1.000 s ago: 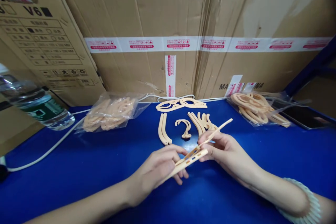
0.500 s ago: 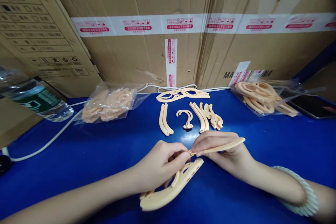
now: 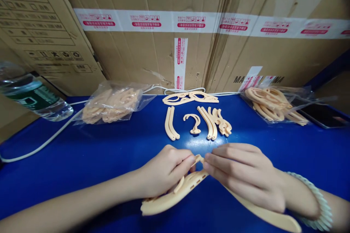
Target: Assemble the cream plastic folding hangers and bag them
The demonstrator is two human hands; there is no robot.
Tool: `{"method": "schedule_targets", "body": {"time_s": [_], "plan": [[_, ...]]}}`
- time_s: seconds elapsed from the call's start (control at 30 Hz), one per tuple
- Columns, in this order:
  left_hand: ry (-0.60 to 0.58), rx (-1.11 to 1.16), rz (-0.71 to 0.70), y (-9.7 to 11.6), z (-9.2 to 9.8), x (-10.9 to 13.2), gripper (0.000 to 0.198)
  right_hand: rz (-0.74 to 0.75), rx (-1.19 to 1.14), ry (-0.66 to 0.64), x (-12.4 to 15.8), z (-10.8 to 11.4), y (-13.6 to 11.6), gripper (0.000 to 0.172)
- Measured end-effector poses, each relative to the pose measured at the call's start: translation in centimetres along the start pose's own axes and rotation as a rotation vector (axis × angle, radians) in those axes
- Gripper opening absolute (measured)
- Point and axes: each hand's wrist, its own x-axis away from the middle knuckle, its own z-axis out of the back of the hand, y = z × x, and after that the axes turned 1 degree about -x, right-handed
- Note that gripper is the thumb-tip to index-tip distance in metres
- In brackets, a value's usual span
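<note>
Low at the centre, my left hand [image 3: 166,169] is closed on a beige plastic folding-hanger arm [image 3: 175,200], slotted along its edge, with a small curved strip beside it. My right hand [image 3: 246,169] grips a second hanger arm [image 3: 269,214], whose wide end slopes down to the lower right. Both sets of fingertips meet at a small beige joint [image 3: 199,158]; how the pieces fit there is partly hidden. Beyond the hands lie a hanger hook [image 3: 196,125], paired curved strips [image 3: 171,123], another strip pair [image 3: 208,123] and small curled parts [image 3: 224,128].
Two hanger arms [image 3: 177,99] lie at the back of the blue table [image 3: 109,153]. Bagged beige parts [image 3: 112,105] sit left, with another bag [image 3: 270,103] at right beside a phone [image 3: 325,113]. A water bottle [image 3: 35,94], white cable [image 3: 46,149] and cardboard boxes [image 3: 142,58] border the table.
My right hand has turned over, swinging its hanger arm from pointing up-right to sloping down-right. The left hand stays nearly in place, its hanger arm shifted slightly left. The view has moved slightly.
</note>
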Motion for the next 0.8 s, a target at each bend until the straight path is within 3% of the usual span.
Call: {"method": "schedule_targets", "body": {"time_s": [0.07,0.17,0.3,0.37,0.47,0.67,0.8], "plan": [[-0.026,0.179,0.083,-0.3,-0.1,0.0,0.042,-0.120,-0.039,0.024,-0.2,1.1,0.7,0.027],[-0.040,0.584,0.181,-0.8,-0.2,-0.3,0.045,-0.350,-0.040,0.066,0.3,2.6,3.9,0.023],[0.016,0.921,0.176,-1.1,0.0,-0.8,0.047,-0.790,-0.001,-0.207,2.5,3.7,9.2,0.020],[0.040,0.961,0.164,-1.1,0.3,-1.0,0.042,-0.918,-0.040,-0.333,3.4,3.8,10.8,0.037],[0.081,0.995,0.172,-1.1,0.5,-1.0,0.035,-0.967,-0.050,-0.455,4.1,3.6,11.5,0.051],[0.120,1.047,0.184,-1.2,0.6,-0.7,0.023,-0.945,0.031,-0.524,3.9,3.3,11.0,0.035],[0.118,1.047,0.167,-1.2,0.7,-0.8,0.024,-0.908,0.107,-0.495,3.8,3.5,10.3,0.038]]}}
